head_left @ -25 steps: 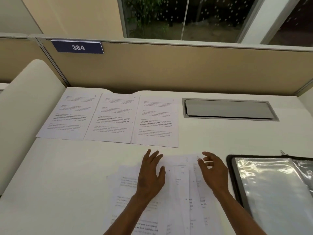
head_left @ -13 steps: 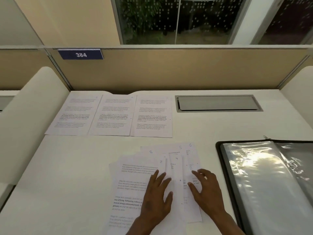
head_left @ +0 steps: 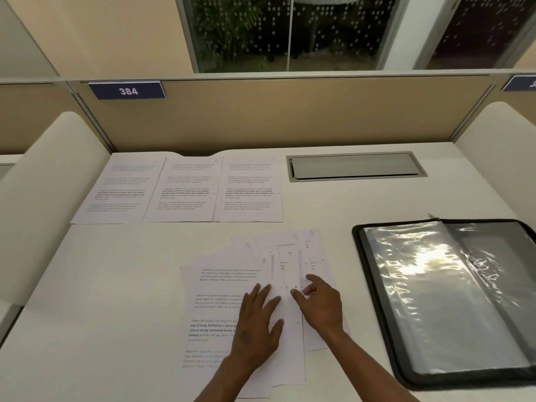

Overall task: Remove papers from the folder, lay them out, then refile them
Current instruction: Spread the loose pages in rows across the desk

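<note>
A fanned pile of printed sheets [head_left: 220, 288] with handwritten page numbers lies on the white desk in front of me. My left hand [head_left: 256, 326] lies flat on the pile, fingers spread. My right hand [head_left: 320, 304] rests on the pile's right part with fingers loosely bent, fingertips touching the sheets. Three more sheets [head_left: 181, 192] lie side by side in a row at the desk's back left. The black folder [head_left: 374, 288] lies open at the right, its clear plastic sleeves [head_left: 435, 291] showing.
A grey cable hatch [head_left: 355, 166] is set in the desk at the back right. Beige partition panels [head_left: 290, 114] close the back, with a blue plate reading 384 [head_left: 127, 90]. White curved side dividers [head_left: 49, 192] stand left and right.
Both hands have slid toward me down the pile. The view has tilted, so the desk's far side shows more. The sheets stay fanned.
</note>
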The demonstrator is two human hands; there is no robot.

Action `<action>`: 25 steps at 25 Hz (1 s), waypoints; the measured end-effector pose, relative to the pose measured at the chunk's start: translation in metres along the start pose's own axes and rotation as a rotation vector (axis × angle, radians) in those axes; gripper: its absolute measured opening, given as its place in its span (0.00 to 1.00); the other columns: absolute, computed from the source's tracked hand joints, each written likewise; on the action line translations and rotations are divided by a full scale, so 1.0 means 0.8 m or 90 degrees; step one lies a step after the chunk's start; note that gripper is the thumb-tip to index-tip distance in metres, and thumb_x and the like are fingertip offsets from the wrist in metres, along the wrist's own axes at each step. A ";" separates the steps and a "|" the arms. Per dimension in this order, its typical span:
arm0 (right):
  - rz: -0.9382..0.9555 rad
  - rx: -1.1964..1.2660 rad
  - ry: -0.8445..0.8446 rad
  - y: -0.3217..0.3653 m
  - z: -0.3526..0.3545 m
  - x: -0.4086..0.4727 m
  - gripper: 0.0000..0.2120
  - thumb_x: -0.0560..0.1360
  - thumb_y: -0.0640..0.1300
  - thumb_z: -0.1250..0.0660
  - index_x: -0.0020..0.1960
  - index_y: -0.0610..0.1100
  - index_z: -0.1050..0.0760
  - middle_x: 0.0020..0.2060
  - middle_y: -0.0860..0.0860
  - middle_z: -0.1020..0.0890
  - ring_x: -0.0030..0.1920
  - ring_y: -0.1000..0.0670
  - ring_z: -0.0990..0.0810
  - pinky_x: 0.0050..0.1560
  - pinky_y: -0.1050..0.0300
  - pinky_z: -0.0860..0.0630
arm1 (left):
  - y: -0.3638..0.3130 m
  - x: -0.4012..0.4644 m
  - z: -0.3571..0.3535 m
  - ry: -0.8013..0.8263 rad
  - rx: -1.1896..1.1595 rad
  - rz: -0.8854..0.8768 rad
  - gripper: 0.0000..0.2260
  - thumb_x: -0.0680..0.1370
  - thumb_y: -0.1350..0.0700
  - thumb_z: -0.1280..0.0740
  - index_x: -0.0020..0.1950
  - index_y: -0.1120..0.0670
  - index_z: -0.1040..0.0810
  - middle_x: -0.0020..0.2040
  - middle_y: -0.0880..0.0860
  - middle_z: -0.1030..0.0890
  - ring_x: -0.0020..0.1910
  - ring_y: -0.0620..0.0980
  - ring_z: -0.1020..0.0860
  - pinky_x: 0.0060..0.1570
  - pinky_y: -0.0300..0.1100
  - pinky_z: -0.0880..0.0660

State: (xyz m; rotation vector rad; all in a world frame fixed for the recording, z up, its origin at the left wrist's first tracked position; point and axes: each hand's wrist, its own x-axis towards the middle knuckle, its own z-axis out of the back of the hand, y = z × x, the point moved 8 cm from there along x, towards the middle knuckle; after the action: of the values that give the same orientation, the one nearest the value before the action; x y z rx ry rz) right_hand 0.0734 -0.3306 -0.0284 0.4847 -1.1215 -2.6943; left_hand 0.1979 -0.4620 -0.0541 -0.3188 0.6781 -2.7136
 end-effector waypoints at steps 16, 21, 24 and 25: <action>0.014 0.182 -0.029 0.012 0.061 0.009 0.03 0.77 0.45 0.29 0.46 0.47 0.22 0.41 0.53 0.16 0.42 0.54 0.17 0.42 0.57 0.18 | -0.014 -0.010 0.004 0.039 -0.020 0.043 0.24 0.80 0.38 0.42 0.76 0.40 0.35 0.80 0.46 0.47 0.80 0.44 0.58 0.78 0.53 0.60; 0.026 0.325 -0.054 0.010 0.132 0.023 0.03 0.77 0.42 0.28 0.46 0.49 0.21 0.37 0.52 0.15 0.39 0.54 0.15 0.36 0.62 0.20 | -0.023 -0.009 0.001 -0.040 -0.042 0.004 0.22 0.80 0.38 0.39 0.71 0.46 0.27 0.79 0.50 0.38 0.80 0.47 0.49 0.77 0.53 0.53; 0.041 0.375 -0.063 0.015 0.174 0.035 0.03 0.77 0.42 0.28 0.47 0.49 0.20 0.38 0.50 0.14 0.41 0.49 0.14 0.41 0.55 0.18 | -0.041 0.004 0.004 -0.071 -0.069 0.005 0.22 0.79 0.38 0.38 0.70 0.46 0.26 0.78 0.49 0.37 0.80 0.48 0.47 0.78 0.50 0.50; 0.046 0.387 -0.059 0.017 0.186 0.039 0.02 0.77 0.42 0.28 0.48 0.48 0.19 0.39 0.49 0.14 0.42 0.48 0.14 0.43 0.51 0.18 | -0.049 0.013 0.006 -0.064 -0.093 0.029 0.23 0.79 0.36 0.38 0.71 0.44 0.27 0.78 0.47 0.38 0.80 0.46 0.47 0.78 0.48 0.49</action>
State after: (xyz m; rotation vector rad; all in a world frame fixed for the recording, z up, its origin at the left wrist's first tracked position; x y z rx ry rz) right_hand -0.0094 -0.2517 0.0731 0.3891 -1.9476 -2.2945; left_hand 0.1799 -0.4349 -0.0296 -0.4663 0.8465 -2.5899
